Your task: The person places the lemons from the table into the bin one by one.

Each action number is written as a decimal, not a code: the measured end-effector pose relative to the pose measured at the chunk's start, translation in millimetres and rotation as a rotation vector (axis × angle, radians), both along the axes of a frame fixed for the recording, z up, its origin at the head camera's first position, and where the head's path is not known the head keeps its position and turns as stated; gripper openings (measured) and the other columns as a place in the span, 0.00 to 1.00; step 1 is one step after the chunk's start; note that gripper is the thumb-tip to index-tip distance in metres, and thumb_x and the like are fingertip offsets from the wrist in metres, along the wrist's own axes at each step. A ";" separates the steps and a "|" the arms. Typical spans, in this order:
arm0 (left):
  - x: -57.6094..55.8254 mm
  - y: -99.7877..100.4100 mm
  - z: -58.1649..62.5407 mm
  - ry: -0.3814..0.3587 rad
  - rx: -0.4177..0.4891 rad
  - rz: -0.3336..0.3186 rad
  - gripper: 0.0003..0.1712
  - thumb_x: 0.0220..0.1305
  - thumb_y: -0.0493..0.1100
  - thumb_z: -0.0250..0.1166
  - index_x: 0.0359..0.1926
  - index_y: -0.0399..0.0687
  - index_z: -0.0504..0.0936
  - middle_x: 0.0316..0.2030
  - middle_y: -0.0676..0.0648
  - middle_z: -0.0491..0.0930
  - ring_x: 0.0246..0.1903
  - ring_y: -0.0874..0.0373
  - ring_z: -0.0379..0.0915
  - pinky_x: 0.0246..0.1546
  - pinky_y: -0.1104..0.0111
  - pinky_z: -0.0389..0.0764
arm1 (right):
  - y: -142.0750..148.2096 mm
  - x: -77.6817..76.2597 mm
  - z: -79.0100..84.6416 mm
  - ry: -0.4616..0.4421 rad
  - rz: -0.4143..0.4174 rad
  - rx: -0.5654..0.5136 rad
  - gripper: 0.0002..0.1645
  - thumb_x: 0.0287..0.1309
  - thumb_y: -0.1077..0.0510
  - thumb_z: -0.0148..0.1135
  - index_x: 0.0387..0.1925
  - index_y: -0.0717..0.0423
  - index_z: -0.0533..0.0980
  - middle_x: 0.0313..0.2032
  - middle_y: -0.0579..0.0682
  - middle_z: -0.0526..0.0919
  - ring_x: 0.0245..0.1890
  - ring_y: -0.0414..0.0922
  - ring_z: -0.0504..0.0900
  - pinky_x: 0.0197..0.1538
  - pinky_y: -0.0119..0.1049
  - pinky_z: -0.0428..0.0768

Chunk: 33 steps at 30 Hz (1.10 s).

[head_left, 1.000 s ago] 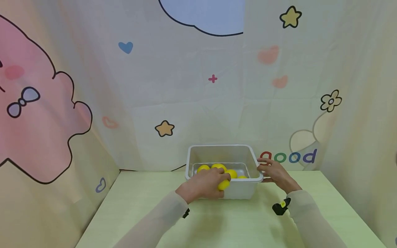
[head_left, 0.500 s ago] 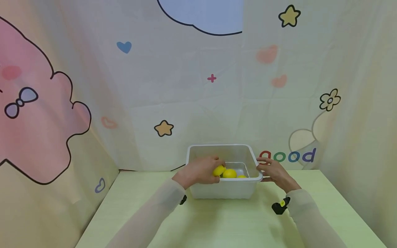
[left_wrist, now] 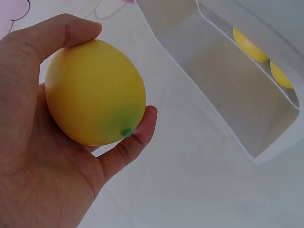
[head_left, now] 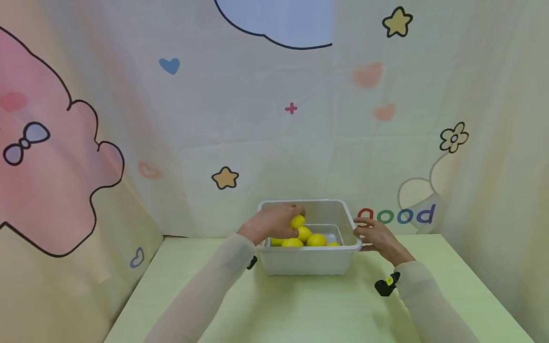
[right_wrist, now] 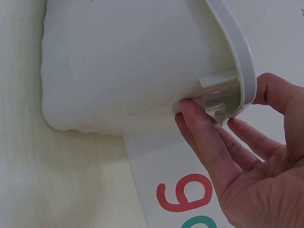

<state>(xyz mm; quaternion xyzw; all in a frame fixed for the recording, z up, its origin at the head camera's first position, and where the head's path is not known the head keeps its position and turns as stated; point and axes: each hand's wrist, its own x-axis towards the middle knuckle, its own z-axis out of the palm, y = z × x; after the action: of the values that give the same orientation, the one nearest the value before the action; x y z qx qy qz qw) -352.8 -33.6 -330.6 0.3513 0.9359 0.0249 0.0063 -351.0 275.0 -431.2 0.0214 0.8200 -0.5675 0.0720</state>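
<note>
My left hand (head_left: 273, 222) grips a yellow lemon (head_left: 298, 221) over the left part of a white plastic bin (head_left: 306, 262). In the left wrist view, thumb and fingers curl round this lemon (left_wrist: 97, 92), whose green tip points toward the fingertips. Several other lemons (head_left: 316, 240) lie inside the bin below, some partly hidden by its front wall and by my left hand. At the bin's right side my right hand (head_left: 379, 240) holds the rim. The right wrist view shows its thumb at the rim (right_wrist: 247, 61) and fingers under it, against the outer wall.
The bin stands on a pale green table (head_left: 300, 309), close to its back edge. Behind rises a cloth backdrop (head_left: 274, 157) printed with stars, hearts and the word "good". Cloth also hangs along the left and right sides.
My left hand has moved from the bin's front, in among the lemons, then up and slightly left with a lemon in its grip. The right hand keeps its hold on the rim.
</note>
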 end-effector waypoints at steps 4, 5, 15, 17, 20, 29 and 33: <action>-3.8 -3.1 3.7 -0.005 0.005 0.018 0.24 0.63 0.51 0.64 0.61 0.60 0.74 0.53 0.54 0.77 0.41 0.58 0.73 0.46 0.66 0.80 | 0.2 -2.2 -0.3 0.002 -0.001 -0.005 0.36 0.67 0.55 0.56 0.72 0.58 0.59 0.65 0.68 0.69 0.53 0.59 0.82 0.54 0.54 0.82; -5.6 -3.9 4.3 -0.013 0.007 0.023 0.25 0.63 0.51 0.63 0.61 0.60 0.74 0.52 0.54 0.76 0.42 0.58 0.73 0.47 0.65 0.80 | 0.4 -3.1 -0.8 0.003 -0.002 -0.006 0.36 0.66 0.55 0.56 0.72 0.58 0.59 0.64 0.68 0.69 0.53 0.59 0.82 0.54 0.54 0.82; -25.5 -10.1 4.2 -0.099 0.067 0.090 0.28 0.60 0.48 0.66 0.62 0.58 0.74 0.48 0.54 0.76 0.44 0.56 0.71 0.47 0.64 0.77 | 1.2 -4.2 -1.5 0.003 0.007 0.000 0.37 0.67 0.55 0.56 0.73 0.58 0.58 0.65 0.69 0.68 0.56 0.62 0.80 0.52 0.52 0.84; -27.9 -10.9 4.0 -0.114 0.070 0.105 0.28 0.59 0.48 0.66 0.62 0.58 0.74 0.48 0.54 0.76 0.44 0.56 0.71 0.46 0.65 0.77 | 1.0 -5.0 -1.8 0.001 0.003 0.002 0.37 0.67 0.54 0.56 0.73 0.58 0.58 0.65 0.69 0.69 0.56 0.61 0.80 0.53 0.52 0.83; -31.2 -11.9 4.2 -0.116 0.063 0.116 0.27 0.60 0.48 0.65 0.61 0.58 0.74 0.47 0.54 0.77 0.44 0.56 0.71 0.45 0.65 0.77 | 0.8 -5.4 -1.7 -0.005 -0.001 0.005 0.37 0.67 0.54 0.57 0.73 0.57 0.58 0.66 0.68 0.68 0.56 0.60 0.81 0.55 0.54 0.81; -45.7 -11.0 -2.0 -0.161 0.067 0.183 0.27 0.59 0.49 0.66 0.61 0.59 0.75 0.46 0.54 0.77 0.44 0.55 0.71 0.43 0.63 0.76 | 0.5 -3.1 -1.3 -0.012 -0.004 0.006 0.37 0.67 0.54 0.56 0.73 0.58 0.58 0.66 0.69 0.67 0.56 0.61 0.80 0.55 0.54 0.82; -49.9 -8.3 -5.5 -0.202 0.083 0.227 0.29 0.59 0.50 0.66 0.62 0.59 0.75 0.46 0.54 0.78 0.45 0.54 0.71 0.44 0.62 0.77 | 0.7 -4.3 -2.1 -0.012 -0.003 0.006 0.37 0.67 0.55 0.56 0.73 0.58 0.58 0.66 0.68 0.67 0.56 0.61 0.80 0.54 0.53 0.82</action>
<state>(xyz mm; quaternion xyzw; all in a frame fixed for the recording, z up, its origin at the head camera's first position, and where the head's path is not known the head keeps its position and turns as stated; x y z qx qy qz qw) -402.7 -41.9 -336.1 0.2391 0.9623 0.0993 0.0828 -355.3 275.8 -433.3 0.0259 0.8211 -0.5651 0.0759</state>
